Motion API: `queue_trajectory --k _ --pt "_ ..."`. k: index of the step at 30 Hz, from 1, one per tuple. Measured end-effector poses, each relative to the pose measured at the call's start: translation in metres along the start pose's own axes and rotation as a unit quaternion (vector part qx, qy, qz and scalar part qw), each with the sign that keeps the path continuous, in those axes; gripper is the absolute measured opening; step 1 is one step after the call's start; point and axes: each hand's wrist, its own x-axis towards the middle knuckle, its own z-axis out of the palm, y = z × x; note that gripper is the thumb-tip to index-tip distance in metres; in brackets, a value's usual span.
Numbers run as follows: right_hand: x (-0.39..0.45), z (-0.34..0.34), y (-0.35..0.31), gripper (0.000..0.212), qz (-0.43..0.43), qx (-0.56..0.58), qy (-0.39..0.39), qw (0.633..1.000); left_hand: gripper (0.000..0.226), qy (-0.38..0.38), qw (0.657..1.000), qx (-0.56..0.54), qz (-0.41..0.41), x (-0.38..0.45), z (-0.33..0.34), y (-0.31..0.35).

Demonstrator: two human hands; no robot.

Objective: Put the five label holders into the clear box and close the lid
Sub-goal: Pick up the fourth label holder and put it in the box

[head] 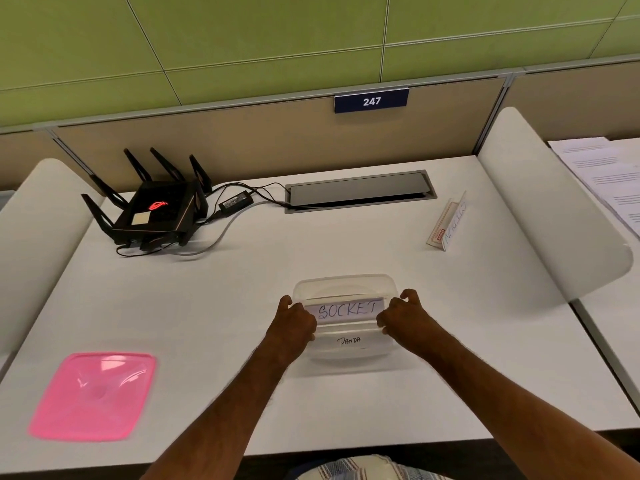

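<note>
The clear box (346,284) stands open on the white desk, in the middle near me. Both hands hold a label holder reading SOCKET (346,310) over the box: my left hand (294,323) grips its left end and my right hand (401,317) its right end. Below it, another label holder reading PANDA (349,341) lies inside the box. One more label holder (446,225) rests tilted on the desk at the far right. The pink lid (93,396) lies flat at the near left.
A black router (156,209) with antennas, its power adapter (235,201) and cables sit at the back left. A cable hatch (360,190) is set in the desk at the back. White side dividers (540,209) flank the desk. Papers (609,174) lie beyond the right one.
</note>
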Motion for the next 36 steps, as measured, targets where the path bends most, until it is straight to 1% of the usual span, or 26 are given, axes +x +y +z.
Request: queue_trajectory --k 1,2,5,10,12,14,17,20,22,24,26,28,32,36 --pt "0.0 0.0 0.0 0.017 0.001 0.002 0.003 1.0 0.024 -0.01 1.0 0.01 0.004 -0.001 0.001 0.0" --pt "-0.001 0.0 0.0 0.017 -0.001 0.003 0.006 1.0 0.021 -0.007 1.0 0.008 -0.01 -0.002 0.0 -0.001" --pt "-0.002 -0.001 0.0 0.017 -0.005 0.004 0.008 1.0 0.021 -0.014 1.0 0.002 -0.018 -0.005 -0.003 -0.002" --pt "-0.004 -0.008 -0.002 0.023 -0.01 -0.01 -0.004 1.0 0.025 0.024 0.999 0.026 -0.001 -0.008 -0.011 0.003" --pt "-0.006 -0.009 -0.001 0.026 -0.019 0.02 0.027 0.999 0.027 0.04 0.999 0.031 0.004 -0.008 -0.014 0.006" --pt "-0.007 -0.008 0.001 0.031 -0.02 0.08 0.076 0.994 0.028 0.061 0.998 0.022 0.012 -0.007 -0.017 0.007" --pt "-0.009 -0.011 0.004 0.03 0.002 0.182 0.148 0.972 0.019 0.124 0.992 0.0 0.022 -0.003 -0.023 0.01" --pt "-0.006 -0.014 0.01 0.021 0.06 0.239 0.183 0.952 0.002 0.201 0.98 -0.009 0.005 0.005 -0.032 0.02" --pt "-0.004 -0.016 0.016 0.021 0.1 0.295 0.185 0.932 0.008 0.256 0.966 -0.029 -0.004 0.012 -0.034 0.027" --pt "-0.001 -0.017 0.022 0.021 0.133 0.353 0.176 0.909 0.01 0.287 0.956 -0.059 -0.012 0.02 -0.041 0.033" --pt "0.001 -0.018 0.03 0.019 0.168 0.387 0.17 0.891 0.015 0.295 0.951 -0.087 -0.029 0.028 -0.051 0.042" --pt "0.003 -0.017 0.04 0.017 0.199 0.407 0.163 0.877 0.022 0.285 0.95 -0.121 -0.038 0.039 -0.064 0.051" --pt "0.008 -0.012 0.06 0.015 0.238 0.447 0.14 0.851 0.034 0.273 0.941 -0.195 -0.036 0.065 -0.078 0.071" --pt "0.013 -0.009 0.081 0.017 0.28 0.471 0.125 0.827 0.039 0.248 0.933 -0.256 -0.036 0.095 -0.086 0.095"
